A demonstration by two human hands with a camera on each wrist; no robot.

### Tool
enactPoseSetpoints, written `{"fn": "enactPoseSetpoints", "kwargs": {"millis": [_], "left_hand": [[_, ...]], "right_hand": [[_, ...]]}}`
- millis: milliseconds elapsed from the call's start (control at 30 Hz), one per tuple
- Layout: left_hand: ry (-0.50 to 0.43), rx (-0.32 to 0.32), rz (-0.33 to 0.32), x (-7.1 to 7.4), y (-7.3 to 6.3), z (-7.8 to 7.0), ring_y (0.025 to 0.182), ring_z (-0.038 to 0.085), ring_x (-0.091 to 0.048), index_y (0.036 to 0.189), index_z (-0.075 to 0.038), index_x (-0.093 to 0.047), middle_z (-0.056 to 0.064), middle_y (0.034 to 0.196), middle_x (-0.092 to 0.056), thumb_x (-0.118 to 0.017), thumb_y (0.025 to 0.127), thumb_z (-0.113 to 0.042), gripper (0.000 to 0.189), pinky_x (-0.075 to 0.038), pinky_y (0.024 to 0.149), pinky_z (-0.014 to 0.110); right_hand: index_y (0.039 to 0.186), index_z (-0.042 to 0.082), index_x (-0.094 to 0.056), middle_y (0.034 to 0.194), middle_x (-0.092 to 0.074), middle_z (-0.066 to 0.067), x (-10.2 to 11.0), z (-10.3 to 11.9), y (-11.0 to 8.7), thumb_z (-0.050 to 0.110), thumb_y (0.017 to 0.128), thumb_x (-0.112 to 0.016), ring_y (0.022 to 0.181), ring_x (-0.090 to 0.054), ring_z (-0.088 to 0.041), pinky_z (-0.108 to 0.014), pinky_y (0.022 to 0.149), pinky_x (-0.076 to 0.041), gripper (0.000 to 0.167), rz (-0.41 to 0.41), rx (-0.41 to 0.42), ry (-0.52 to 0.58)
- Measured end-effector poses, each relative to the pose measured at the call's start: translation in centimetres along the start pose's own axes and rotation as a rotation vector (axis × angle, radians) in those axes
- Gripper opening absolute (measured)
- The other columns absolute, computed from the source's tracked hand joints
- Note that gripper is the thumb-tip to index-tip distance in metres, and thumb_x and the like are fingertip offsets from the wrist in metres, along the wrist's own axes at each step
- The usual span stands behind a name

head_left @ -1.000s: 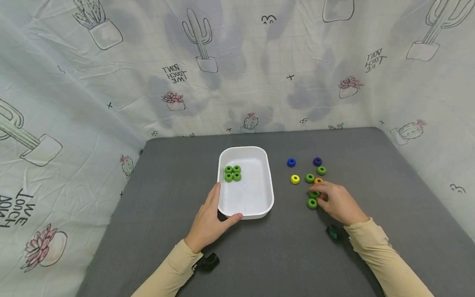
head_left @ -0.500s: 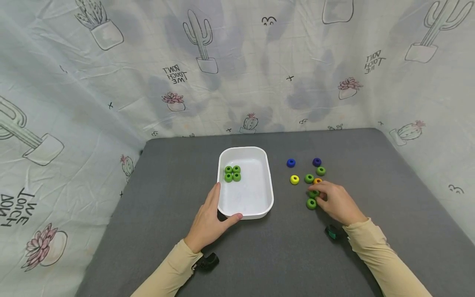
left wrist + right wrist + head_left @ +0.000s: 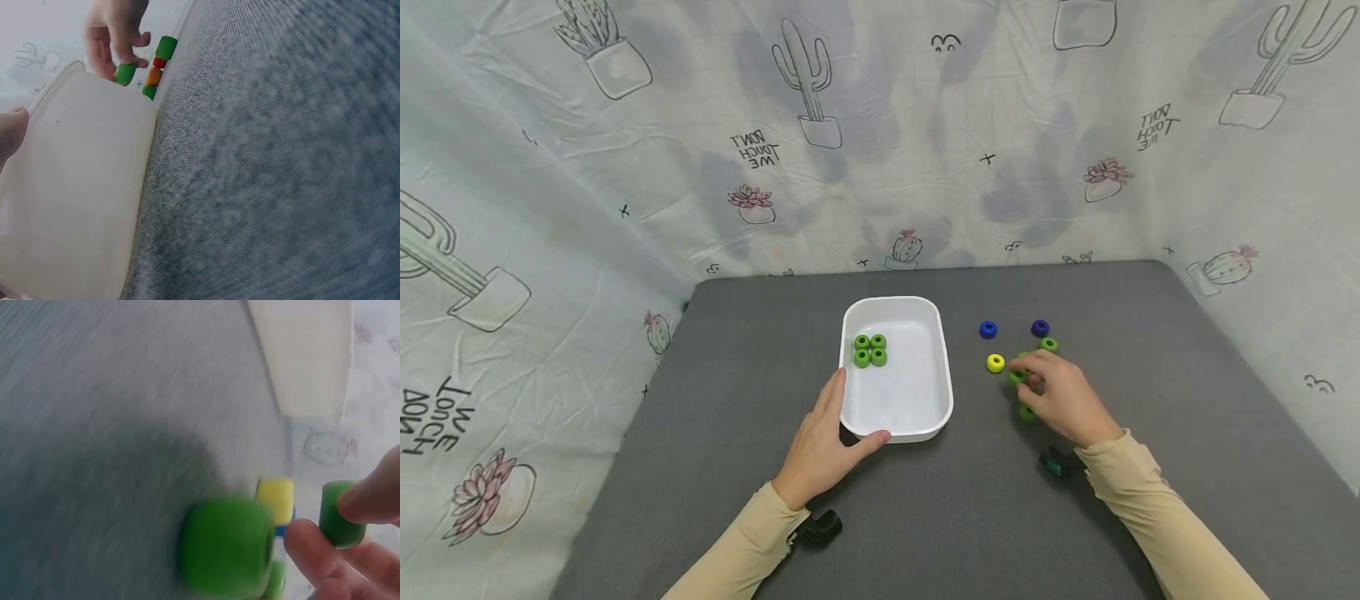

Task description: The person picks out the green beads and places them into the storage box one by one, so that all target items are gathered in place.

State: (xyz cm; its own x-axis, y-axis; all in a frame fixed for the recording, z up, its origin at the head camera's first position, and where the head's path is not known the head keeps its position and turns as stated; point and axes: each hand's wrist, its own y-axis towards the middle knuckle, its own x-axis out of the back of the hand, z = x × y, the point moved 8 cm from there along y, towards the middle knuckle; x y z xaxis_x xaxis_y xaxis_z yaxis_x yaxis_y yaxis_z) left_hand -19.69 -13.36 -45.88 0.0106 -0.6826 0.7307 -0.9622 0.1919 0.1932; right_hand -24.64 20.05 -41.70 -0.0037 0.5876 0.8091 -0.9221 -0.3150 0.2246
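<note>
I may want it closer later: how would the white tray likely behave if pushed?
The white tray looks low and broad, so it would probably slide rather than tip. Its smooth, even rim suggests a stiff shell. The four green beads inside, standing hole-up, might shift or topple with a jolt.

Head view high, facing forward and down; wrist views low, close, tilted sideways; all share white tray point(image 3: 901, 400).

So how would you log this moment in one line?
left hand: touches white tray; right hand: pinches green bead above table; in tray: four green beads; on table: yellow bead, blue bead
</note>
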Motion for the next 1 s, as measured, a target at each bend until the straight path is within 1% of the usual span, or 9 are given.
{"fn": "enactPoseSetpoints", "kwargs": {"millis": [200, 367, 533, 667, 800, 1000], "left_hand": [[0.006, 0.013, 0.01, -0.1, 0.0, 0.1, 0.152, 0.036, -0.038, 0.168, -0.008, -0.015, 0.01, 0.174, -0.02, -0.075, 0.087, -0.065, 0.116, -0.04, 0.113, 0.062], [-0.001, 0.034, 0.022, -0.2, 0.0, 0.2, 0.152, 0.037, -0.037, 0.168, -0.009, -0.014, 0.01, 0.174, -0.02, -0.074, 0.087, -0.067, 0.116, -0.038, 0.113, 0.064], [-0.018, 0.043, 0.024, -0.2, 0.0, 0.3, 0.153, 0.036, -0.036, 0.169, -0.011, -0.012, 0.009, 0.174, -0.018, -0.074, 0.087, -0.067, 0.116, -0.036, 0.114, 0.066], [-0.017, 0.037, 0.018, -0.1, 0.1, 0.2, 0.152, 0.036, -0.037, 0.168, -0.01, -0.013, 0.008, 0.174, -0.019, -0.074, 0.087, -0.066, 0.116, -0.037, 0.113, 0.066], [-0.01, 0.038, 0.019, 0.0, 0.2, 0.3, 0.152, 0.036, -0.038, 0.168, -0.01, -0.014, 0.008, 0.174, -0.018, -0.074, 0.087, -0.066, 0.116, -0.037, 0.113, 0.066], [-0.005, 0.04, 0.028, -0.1, 0.2, 0.3, 0.152, 0.036, -0.038, 0.168, -0.01, -0.012, 0.01, 0.174, -0.018, -0.073, 0.087, -0.068, 0.117, -0.038, 0.113, 0.064]], "right_hand": [[0.121, 0.005, -0.075, 0.116, -0.072, -0.007, -0.9, 1.5, 1.2, -0.002, 0.09, -0.072, 0.087, -0.068, -0.018, -0.034, 0.072, -0.054, 0.033, -0.004, 0.051, 0.044], [0.12, 0.007, -0.075, 0.115, -0.071, -0.006, -1.6, 2.7, 2.2, 0.0, 0.089, -0.069, 0.086, -0.067, -0.015, -0.029, 0.07, -0.054, 0.032, 0.01, 0.058, 0.081], [0.12, 0.011, -0.075, 0.114, -0.069, -0.003, -1.9, 4.6, 3.3, 0.002, 0.091, -0.071, 0.084, -0.065, -0.014, -0.029, 0.069, -0.054, 0.031, 0.032, 0.073, 0.127], [0.121, 0.008, -0.074, 0.113, -0.069, -0.003, -2.1, 6.0, 4.1, 0.001, 0.091, -0.072, 0.085, -0.064, -0.014, -0.029, 0.069, -0.053, 0.031, 0.051, 0.085, 0.163], [0.123, 0.008, -0.074, 0.116, -0.069, -0.003, -2.6, 7.0, 4.8, 0.002, 0.092, -0.072, 0.088, -0.065, -0.014, -0.029, 0.071, -0.055, 0.031, 0.075, 0.093, 0.183], [0.121, 0.012, -0.074, 0.113, -0.068, -0.002, -3.3, 8.1, 5.6, 0.004, 0.092, -0.075, 0.086, -0.065, -0.013, -0.029, 0.071, -0.056, 0.03, 0.087, 0.123, 0.19]]}}
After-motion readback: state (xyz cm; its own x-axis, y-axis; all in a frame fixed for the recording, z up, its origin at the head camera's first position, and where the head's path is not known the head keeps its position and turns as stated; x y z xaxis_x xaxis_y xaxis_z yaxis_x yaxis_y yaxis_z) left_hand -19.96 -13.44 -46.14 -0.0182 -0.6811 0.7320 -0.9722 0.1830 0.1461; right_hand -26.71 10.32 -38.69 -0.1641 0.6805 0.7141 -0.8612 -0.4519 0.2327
